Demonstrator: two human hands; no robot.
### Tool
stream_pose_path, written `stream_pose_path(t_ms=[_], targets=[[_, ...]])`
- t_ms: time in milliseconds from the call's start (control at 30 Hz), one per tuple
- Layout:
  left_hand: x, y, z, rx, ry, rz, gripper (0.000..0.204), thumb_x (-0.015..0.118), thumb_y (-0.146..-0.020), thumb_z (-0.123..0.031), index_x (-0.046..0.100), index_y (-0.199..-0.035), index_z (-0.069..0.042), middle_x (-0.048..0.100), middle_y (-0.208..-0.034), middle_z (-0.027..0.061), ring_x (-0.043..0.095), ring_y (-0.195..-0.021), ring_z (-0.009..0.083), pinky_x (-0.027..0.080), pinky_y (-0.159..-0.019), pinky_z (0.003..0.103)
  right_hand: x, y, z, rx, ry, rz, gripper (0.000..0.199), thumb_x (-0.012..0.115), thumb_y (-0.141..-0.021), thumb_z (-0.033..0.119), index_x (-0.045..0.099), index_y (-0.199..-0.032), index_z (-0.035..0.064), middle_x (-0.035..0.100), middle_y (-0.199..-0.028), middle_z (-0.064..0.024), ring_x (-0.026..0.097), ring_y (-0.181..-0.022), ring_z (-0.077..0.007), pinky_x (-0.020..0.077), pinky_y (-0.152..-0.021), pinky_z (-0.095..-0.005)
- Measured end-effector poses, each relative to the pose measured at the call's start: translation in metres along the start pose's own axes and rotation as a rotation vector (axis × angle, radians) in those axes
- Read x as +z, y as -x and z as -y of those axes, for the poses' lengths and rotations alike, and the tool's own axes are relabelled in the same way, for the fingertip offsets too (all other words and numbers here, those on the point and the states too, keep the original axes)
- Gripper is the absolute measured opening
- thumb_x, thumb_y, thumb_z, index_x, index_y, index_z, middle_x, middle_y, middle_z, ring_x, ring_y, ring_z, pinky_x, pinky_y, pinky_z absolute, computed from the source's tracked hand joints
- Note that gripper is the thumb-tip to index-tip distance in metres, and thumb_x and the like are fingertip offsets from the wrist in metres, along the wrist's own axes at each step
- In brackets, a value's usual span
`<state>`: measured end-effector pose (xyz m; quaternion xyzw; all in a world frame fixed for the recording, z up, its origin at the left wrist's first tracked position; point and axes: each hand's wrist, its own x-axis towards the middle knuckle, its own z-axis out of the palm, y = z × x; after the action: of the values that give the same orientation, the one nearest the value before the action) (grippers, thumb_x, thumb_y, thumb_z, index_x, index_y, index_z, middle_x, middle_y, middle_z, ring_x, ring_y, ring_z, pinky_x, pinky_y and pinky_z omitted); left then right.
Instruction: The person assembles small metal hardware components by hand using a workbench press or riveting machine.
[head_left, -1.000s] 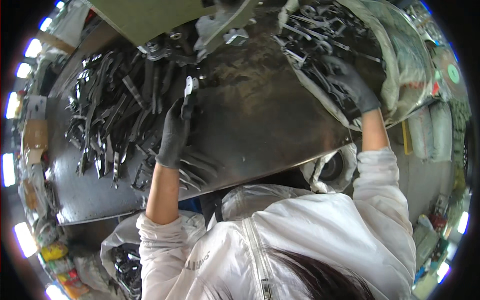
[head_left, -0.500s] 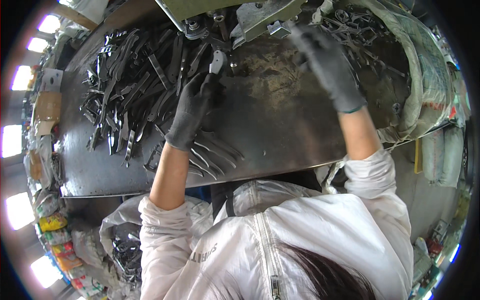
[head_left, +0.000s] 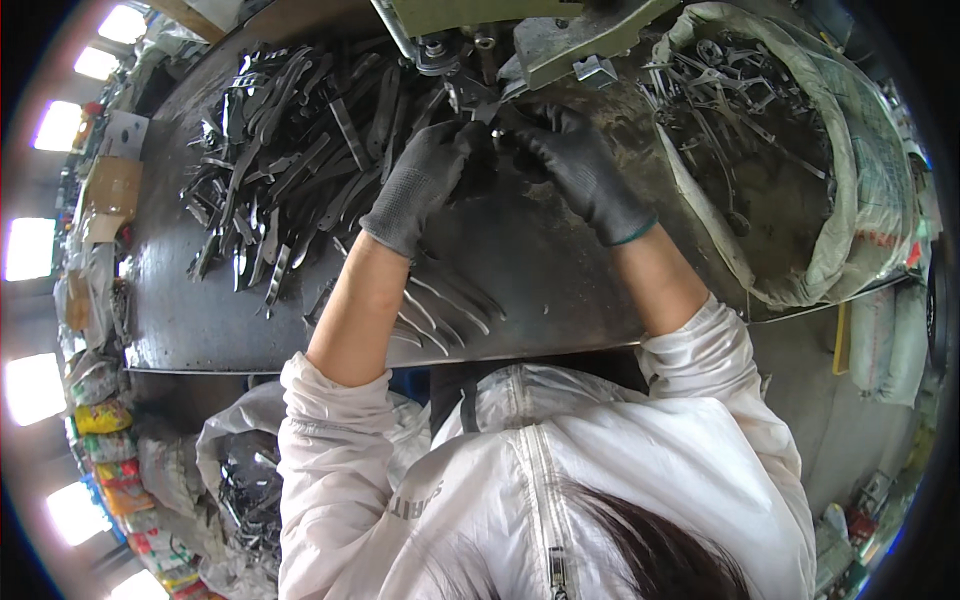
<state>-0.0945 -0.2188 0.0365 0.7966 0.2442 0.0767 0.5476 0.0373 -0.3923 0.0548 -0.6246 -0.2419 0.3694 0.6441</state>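
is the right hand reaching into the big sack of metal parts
No, the right hand is at the machine's base beside the left hand, apart from the sack farther right.

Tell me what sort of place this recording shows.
Most likely a small metalworking or assembly workshop. A dark steel workbench carries a heap of flat metal blanks, a green machine stands at its far edge where both gloved hands work, and a sack of metal parts sits to the right.
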Motion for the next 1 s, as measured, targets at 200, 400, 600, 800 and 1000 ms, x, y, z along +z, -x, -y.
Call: stream_pose_path(t_ms=[200,400,600,800,1000], targets=[[-0.004,-0.005,0.011,0.111,0.122,0.125,0.038,0.053,-0.111,-0.026,0.059,-0.128,0.007,0.073,-0.097,0.0126,0.073,-0.080,0.0188,0.059,-0.073,0.032,-0.004,-0.008,-0.012,-0.004,0.160,-0.046,0.027,0.063,-0.105,0.015,0.065,-0.129,0.0039,0.073,-0.100,-0.0024,0.062,-0.075,-0.0065,0.0516,-0.063,-0.0237],[-0.004,-0.006,0.016,0.097,0.076,0.137,0.036,0.050,-0.112,-0.023,0.058,-0.128,0.007,0.072,-0.097,0.0149,0.073,-0.082,0.0223,0.061,-0.076,0.034,-0.009,-0.008,-0.008,-0.046,0.201,-0.015,0.021,0.065,-0.104,0.016,0.067,-0.122,0.0048,0.072,-0.092,0.0001,0.057,-0.066,-0.0036,0.0451,-0.057,-0.0218],[0.005,0.000,0.001,0.038,0.134,0.067,0.033,0.050,-0.109,-0.022,0.069,-0.121,0.002,0.075,-0.108,0.0222,0.072,-0.103,0.0387,0.055,-0.091,0.043,-0.010,0.003,0.011,0.034,0.216,0.033,0.023,0.067,-0.104,0.018,0.067,-0.121,0.0036,0.072,-0.097,-0.0011,0.064,-0.074,-0.0065,0.0524,-0.062,-0.0239],[0.003,-0.009,0.020,0.119,0.062,-0.010,0.031,0.050,-0.109,-0.019,0.068,-0.121,0.003,0.075,-0.104,0.0200,0.073,-0.097,0.0312,0.056,-0.087,0.039,-0.007,-0.006,0.000,-0.043,0.227,0.020,0.029,0.067,-0.104,0.017,0.064,-0.129,0.0033,0.072,-0.099,-0.0015,0.067,-0.079,-0.0061,0.0565,-0.066,-0.0251],[0.018,0.007,-0.023,0.007,0.251,0.115,0.028,0.050,-0.110,-0.017,0.060,-0.127,0.004,0.071,-0.096,0.0127,0.073,-0.077,0.0204,0.062,-0.069,0.034,-0.021,-0.016,-0.016,-0.087,0.422,-0.048,0.025,0.066,-0.104,0.015,0.065,-0.126,0.0031,0.073,-0.100,-0.0007,0.067,-0.080,-0.0055,0.0566,-0.067,-0.0253]])
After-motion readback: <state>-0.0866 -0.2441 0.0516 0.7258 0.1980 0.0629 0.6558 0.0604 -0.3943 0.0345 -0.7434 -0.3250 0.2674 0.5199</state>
